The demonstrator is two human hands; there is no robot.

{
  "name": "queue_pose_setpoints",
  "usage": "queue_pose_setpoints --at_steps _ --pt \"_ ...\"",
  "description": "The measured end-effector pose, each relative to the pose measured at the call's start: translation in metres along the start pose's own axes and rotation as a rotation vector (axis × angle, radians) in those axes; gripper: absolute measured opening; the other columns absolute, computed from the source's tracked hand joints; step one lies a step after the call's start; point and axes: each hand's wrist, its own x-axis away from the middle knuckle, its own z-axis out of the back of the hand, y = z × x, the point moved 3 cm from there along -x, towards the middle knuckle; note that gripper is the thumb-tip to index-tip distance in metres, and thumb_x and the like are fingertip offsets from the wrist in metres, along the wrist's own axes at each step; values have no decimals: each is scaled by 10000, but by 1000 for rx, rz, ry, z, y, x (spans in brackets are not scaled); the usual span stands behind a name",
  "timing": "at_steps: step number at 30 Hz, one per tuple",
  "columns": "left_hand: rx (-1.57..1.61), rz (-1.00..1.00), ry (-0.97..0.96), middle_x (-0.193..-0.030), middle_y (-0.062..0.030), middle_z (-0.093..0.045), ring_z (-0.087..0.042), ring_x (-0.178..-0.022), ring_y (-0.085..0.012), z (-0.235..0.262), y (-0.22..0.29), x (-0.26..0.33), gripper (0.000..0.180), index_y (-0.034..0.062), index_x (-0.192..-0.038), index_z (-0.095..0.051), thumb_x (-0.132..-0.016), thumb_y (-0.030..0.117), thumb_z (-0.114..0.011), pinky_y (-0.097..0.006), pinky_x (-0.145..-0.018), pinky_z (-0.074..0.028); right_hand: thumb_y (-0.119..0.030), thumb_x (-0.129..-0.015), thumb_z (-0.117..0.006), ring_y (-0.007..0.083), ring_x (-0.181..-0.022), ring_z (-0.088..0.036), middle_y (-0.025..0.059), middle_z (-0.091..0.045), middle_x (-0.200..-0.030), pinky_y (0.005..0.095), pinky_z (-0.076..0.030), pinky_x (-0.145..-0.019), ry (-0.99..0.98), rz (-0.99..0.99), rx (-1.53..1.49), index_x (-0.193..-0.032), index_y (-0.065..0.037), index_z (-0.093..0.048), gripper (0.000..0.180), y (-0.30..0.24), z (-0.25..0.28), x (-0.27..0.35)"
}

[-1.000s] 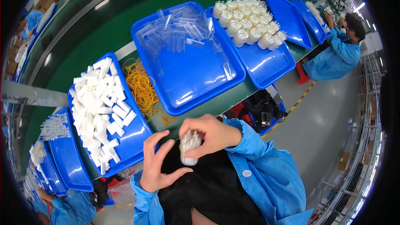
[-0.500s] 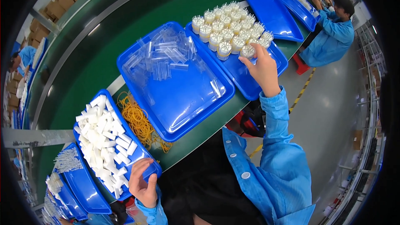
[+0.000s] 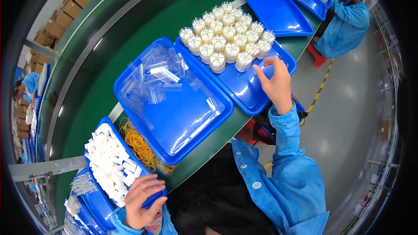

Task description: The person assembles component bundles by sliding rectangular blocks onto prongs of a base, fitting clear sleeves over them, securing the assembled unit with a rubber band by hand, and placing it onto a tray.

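My right hand (image 3: 278, 85) hovers over the near right part of a blue tray (image 3: 248, 93), thumb and fingers apart, nothing held. Just left of it stands the closest of several round bundles (image 3: 244, 62), clear outside with cream-white pieces inside and a yellow band around each; they stand in rows. Lower left, my left hand (image 3: 141, 200) is open and empty at the near end of a blue tray heaped with short white cylinders (image 3: 111, 156). Between the hands sits a larger blue tray (image 3: 187, 124) with loose clear plastic pieces (image 3: 159, 72).
Yellow rubber bands (image 3: 141, 148) lie piled on the green table (image 3: 200, 165) between two trays. A bare blue tray (image 3: 274, 8) stands beyond the bundles. A co-worker (image 3: 348, 26) sits at the far right. More trays with thin pieces (image 3: 82, 185) stand lower left.
My right hand has come away from a round bundle, which now stands in the tray. My left hand has shifted left and down with fingers spread. The whole view has turned slightly.
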Motion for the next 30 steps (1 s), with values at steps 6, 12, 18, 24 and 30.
queue_pose_setpoints --at_steps 6,12,18,24,30 --pt "-133 -200 -107 -1010 -126 -613 -528 -1049 -343 -10 8 -87 260 28 -921 -628 -674 37 -709 -413 -872 -430 -103 -752 -655 278 -720 -557 113 -560 -748 363 -448 -626 -65 20 29 -776 -29 -509 166 50 -2 -22" --pt "-120 -335 -41 -1040 -138 -603 -508 -1070 -338 -45 -8 -169 213 45 -928 -622 -736 112 -684 -407 -911 -414 -110 -760 -654 293 -661 -581 120 -579 -697 373 -454 -575 -137 -32 -64 -767 -38 -498 172 48 -18 -31" --pt "-142 -440 57 -908 -125 -638 -574 -928 -290 -86 -18 -232 169 24 -877 -642 -735 108 -676 -374 -829 -452 -117 -766 -647 310 -670 -579 133 -580 -710 390 -451 -573 -158 7 -45 -758 -36 -501 167 48 -18 -36" --pt "-196 -475 113 -798 -99 -647 -585 -801 -256 -112 -16 -257 122 38 -814 -657 -754 142 -642 -361 -734 -445 -124 -762 -650 307 -667 -574 129 -571 -703 391 -448 -570 -216 8 -28 -756 -38 -502 171 48 -21 -41" --pt "-238 -425 153 -711 -92 -628 -574 -754 -247 -111 -23 -266 141 40 -709 -653 -755 173 -640 -368 -712 -422 -132 -731 -685 266 -652 -583 117 -582 -703 356 -460 -577 -266 -38 -101 -735 -28 -540 178 37 -2 -39"
